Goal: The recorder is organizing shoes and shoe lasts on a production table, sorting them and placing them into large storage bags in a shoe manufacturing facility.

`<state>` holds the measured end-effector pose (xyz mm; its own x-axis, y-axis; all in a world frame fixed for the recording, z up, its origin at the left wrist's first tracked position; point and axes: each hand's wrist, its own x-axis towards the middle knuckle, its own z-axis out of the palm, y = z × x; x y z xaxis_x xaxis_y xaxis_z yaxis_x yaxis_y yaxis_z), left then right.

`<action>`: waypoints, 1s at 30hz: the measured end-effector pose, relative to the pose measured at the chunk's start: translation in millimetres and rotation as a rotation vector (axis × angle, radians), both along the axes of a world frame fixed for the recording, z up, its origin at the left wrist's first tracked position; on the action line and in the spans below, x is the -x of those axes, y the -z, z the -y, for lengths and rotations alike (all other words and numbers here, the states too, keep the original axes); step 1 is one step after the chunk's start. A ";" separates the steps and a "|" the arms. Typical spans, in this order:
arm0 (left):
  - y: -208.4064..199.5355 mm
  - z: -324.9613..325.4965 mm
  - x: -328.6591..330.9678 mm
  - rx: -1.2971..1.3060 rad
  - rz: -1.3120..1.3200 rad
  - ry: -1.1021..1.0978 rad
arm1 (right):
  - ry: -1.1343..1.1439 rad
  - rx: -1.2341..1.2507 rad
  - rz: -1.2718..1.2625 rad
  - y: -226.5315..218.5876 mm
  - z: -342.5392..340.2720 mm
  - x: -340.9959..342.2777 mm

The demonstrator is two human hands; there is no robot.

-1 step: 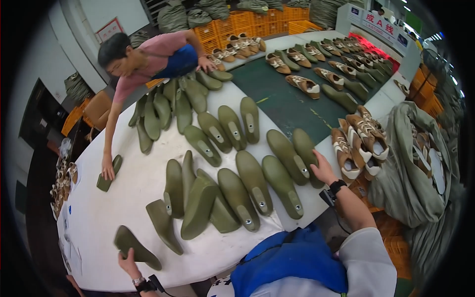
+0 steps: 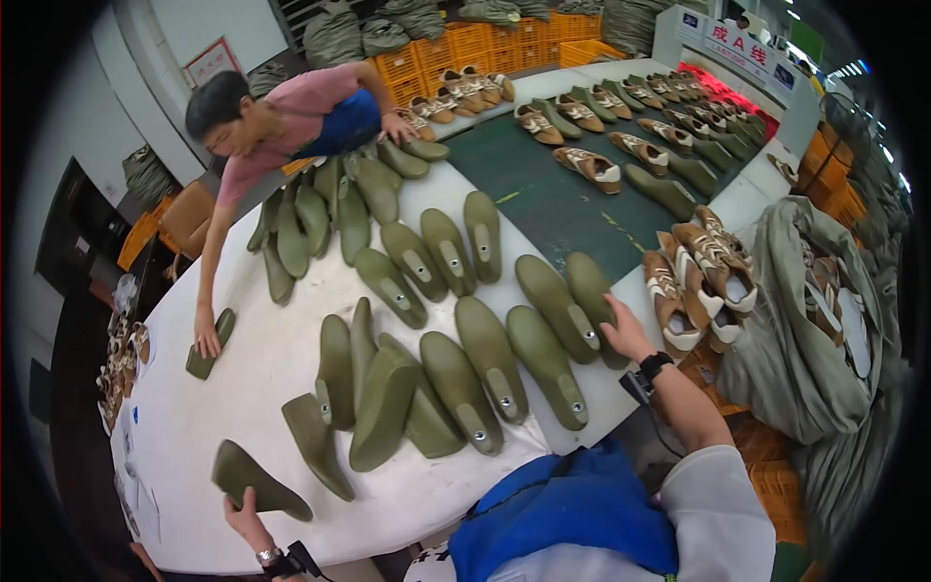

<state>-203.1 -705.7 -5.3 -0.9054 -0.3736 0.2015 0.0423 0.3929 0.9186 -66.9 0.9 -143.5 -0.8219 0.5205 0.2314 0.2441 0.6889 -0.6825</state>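
Observation:
My left hand grips an olive-green shoe last by its lower left side, at the table's near left. At the right, my right hand has its fingers against the outer edge of another shoe last, which lies at the end of a row; part of the grip is hidden. Between my hands, several more lasts lie or lean on the white table, some with a metal-ringed hole showing. One last lies tilted closest to my left hand.
Across the white table, a co-worker's hand rests on a single last. Beyond is a green conveyor with brown shoes and lasts. Brown shoes stack at the right beside a grey sack. Orange crates line the back.
The whole view has shifted slightly left. My left hand and its shoe last are a touch further left. My right hand keeps its place on its last.

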 end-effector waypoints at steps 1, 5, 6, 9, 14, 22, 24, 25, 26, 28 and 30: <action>-23.5 -30.4 -6.9 0.033 -0.055 0.045 | -0.007 -0.005 0.005 2.6 -2.5 0.0; -68.9 -141.2 -18.8 0.167 -0.115 0.261 | -0.047 0.034 0.134 -1.5 -4.3 2.8; -73.9 -172.3 -21.5 0.269 -0.126 0.371 | -0.050 -0.014 0.216 -4.7 -3.3 2.9; -78.2 -267.2 -28.1 0.513 -0.304 0.506 | -0.113 -0.060 0.593 -47.5 -4.5 -5.2; -62.9 -380.4 -39.8 0.714 -0.478 0.754 | -0.272 -0.022 0.615 -46.3 -28.5 -16.2; 14.8 -491.8 -55.0 1.126 -0.352 1.269 | -0.349 1.304 0.400 -89.4 -124.6 -16.4; 29.2 -502.9 -53.5 1.219 -0.385 1.254 | -0.327 1.410 0.398 -118.1 -135.1 -10.6; 38.0 -505.4 -54.0 1.222 -0.326 1.285 | -0.367 1.451 0.376 -126.1 -141.4 -4.9; 46.6 -505.1 -57.5 1.221 -0.325 1.286 | -0.408 1.492 0.353 -135.9 -146.8 2.7; 57.1 -511.8 -63.5 1.232 -0.127 1.236 | -0.421 1.361 0.308 -159.0 -163.7 26.7; 62.0 -516.1 -69.0 1.199 -0.082 1.231 | -0.431 1.257 0.305 -165.5 -188.6 62.1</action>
<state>-134.1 -189.6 -67.3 -0.4956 0.8608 -0.1155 0.8500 0.5080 0.1391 -129.0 189.4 22.0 -0.9039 -0.0652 -0.4227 0.4223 -0.2928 -0.8578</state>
